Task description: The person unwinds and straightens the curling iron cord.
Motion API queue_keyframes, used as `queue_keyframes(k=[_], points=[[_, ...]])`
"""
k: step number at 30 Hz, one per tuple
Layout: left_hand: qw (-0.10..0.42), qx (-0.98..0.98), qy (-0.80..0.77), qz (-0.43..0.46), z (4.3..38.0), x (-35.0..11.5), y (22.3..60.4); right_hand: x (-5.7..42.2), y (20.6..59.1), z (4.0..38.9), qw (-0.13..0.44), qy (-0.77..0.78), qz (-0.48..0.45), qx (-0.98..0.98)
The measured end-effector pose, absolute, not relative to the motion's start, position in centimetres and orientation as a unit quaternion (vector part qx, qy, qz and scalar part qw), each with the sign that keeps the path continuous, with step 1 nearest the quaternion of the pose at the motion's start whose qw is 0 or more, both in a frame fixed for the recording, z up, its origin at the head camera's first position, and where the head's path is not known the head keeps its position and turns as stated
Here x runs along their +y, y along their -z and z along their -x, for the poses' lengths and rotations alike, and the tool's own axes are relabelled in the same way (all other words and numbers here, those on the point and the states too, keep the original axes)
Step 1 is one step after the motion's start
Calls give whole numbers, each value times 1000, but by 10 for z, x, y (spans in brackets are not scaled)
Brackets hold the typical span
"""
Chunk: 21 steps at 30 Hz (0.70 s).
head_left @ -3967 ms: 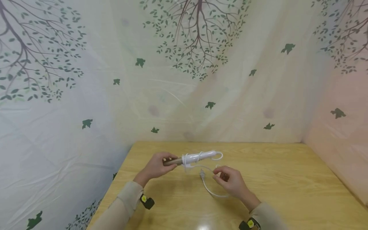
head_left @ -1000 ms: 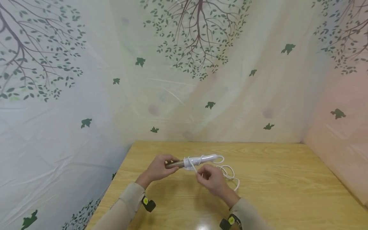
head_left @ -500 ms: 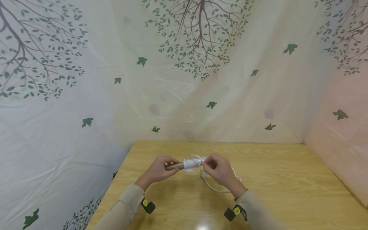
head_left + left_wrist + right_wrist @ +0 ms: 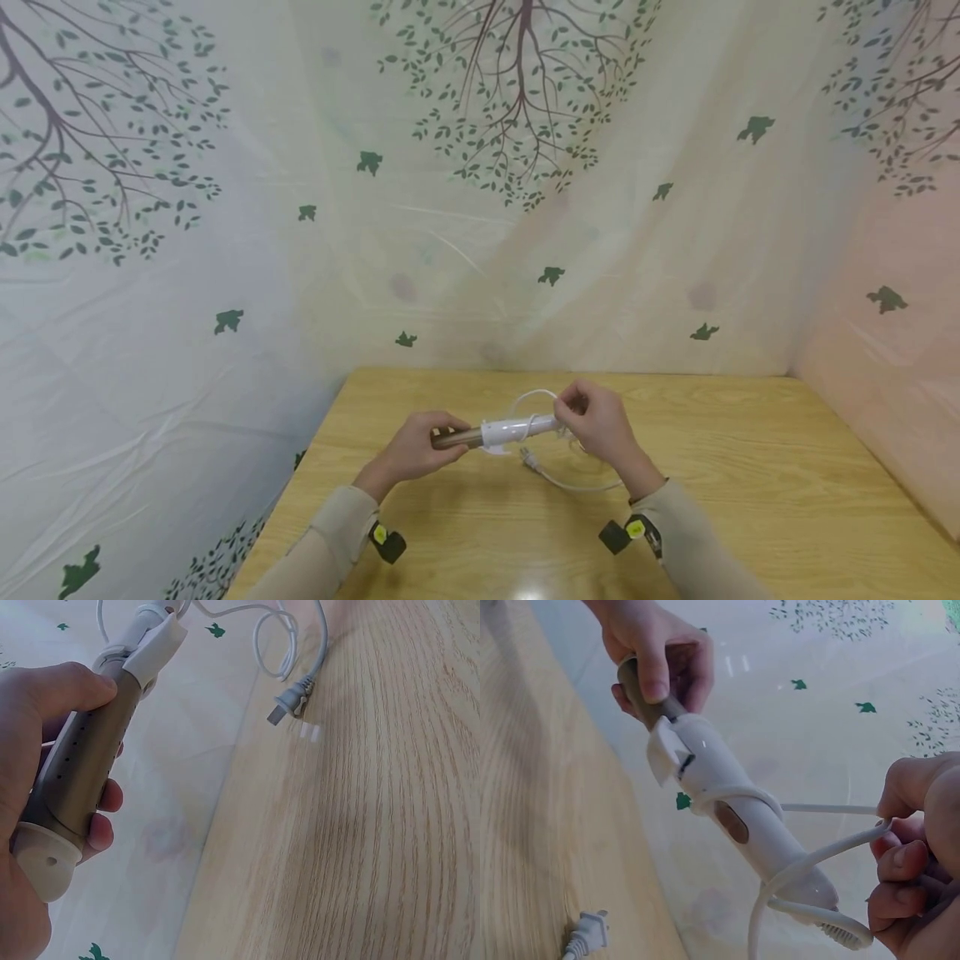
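A curling iron (image 4: 504, 432) with a white handle and a brown barrel (image 4: 88, 754) is held level above the table. My left hand (image 4: 415, 447) grips it round the barrel, thumb along the top in the left wrist view. One turn of the white cord (image 4: 739, 793) circles the middle of the handle. My right hand (image 4: 602, 423) pinches the cord (image 4: 825, 809) beside the handle's tail end, drawing a loose loop above the handle. The cord's two-pin plug (image 4: 530, 459) lies on the table below the handle.
The wooden table (image 4: 750, 483) stretches out to the right and toward the front. Behind it and at both sides hang pale sheets (image 4: 480, 250) printed with trees and green birds. More cord trails from the plug toward the right hand.
My right hand has moved rightward and back from the handle's front side to its tail end, taking the cord along. The cord turn near the barrel is gone. My left hand keeps its grip.
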<state>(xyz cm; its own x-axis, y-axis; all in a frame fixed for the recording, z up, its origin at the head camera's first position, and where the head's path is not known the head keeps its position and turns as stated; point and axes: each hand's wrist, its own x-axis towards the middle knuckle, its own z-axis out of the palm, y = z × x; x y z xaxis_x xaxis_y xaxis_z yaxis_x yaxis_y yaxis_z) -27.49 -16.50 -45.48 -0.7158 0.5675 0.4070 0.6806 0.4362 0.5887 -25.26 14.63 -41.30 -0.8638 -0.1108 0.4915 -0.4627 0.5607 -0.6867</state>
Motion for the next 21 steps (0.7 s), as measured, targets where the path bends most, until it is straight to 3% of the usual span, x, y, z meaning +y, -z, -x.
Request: queue_keyframes(k=[8,21], points=[[79,-842,379,375,272,-165,457,157,411,263,120,-453,-104,-877],[91,-838,379,383,272,-169,459,172,418,276,50,-461,-63,-884]])
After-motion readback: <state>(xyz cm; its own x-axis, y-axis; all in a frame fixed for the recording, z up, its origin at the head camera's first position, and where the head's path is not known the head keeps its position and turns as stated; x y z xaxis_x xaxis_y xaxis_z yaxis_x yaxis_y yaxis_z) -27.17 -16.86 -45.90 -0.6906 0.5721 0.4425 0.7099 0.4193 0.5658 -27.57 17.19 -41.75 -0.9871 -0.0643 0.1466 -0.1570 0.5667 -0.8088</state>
